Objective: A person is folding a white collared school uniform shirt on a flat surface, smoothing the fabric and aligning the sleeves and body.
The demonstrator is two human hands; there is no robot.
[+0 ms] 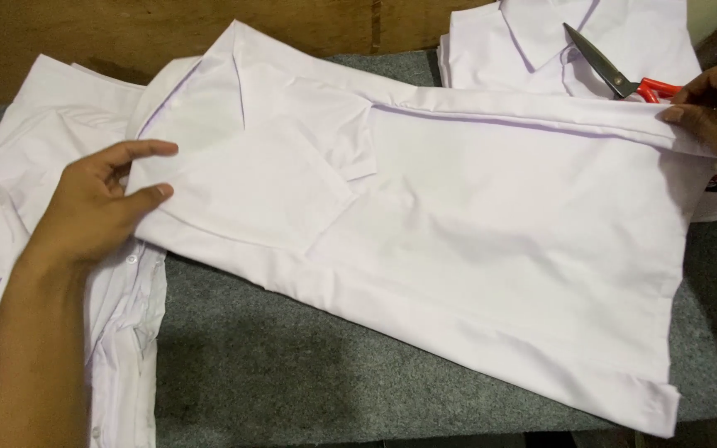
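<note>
A white shirt (458, 241) lies folded and spread flat across the grey felt table top, its long body running from ten o'clock down to four o'clock. It is plain, smooth cloth with a stitched hem at the four o'clock end. A short sleeve is folded over its upper body near eleven o'clock, edges crisp. The collar end at nine o'clock is pinched between thumb and fingers; the long folded edge toward two o'clock is pressed under fingertips

surface: grey felt-like cover (292, 365), lying flat
wall: brown wooden boards (126, 33) behind the surface
light: soft, even, with faint shadows on the cover
</note>
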